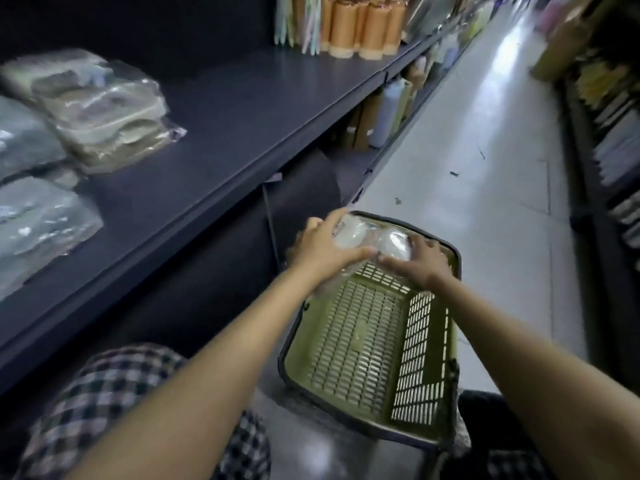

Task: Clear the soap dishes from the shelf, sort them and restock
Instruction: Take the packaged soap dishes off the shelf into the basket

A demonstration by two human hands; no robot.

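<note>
Both hands are down over the far end of a green basket point(363, 344) that sits on the pale floor point(485, 168) of the aisle, just beside the dark shelf point(242, 109). Between them is a clear plastic pack of white soap dishes point(360, 237), held above the basket's far rim. The left hand point(322, 247) curls over the pack's near left side, fingers bent around it and thumb reaching toward the middle. The right hand point(426, 258) grips the pack's right end, fingers wrapped onto the wrapping. On the shelf's left part lie 2 piles of bagged goods, a beige one point(104, 109) and a grey one point(34, 202), blurred. Orange rolls point(363, 26) stand farther along the shelf. A checked trouser leg point(104, 393) shows at the bottom left.
</note>
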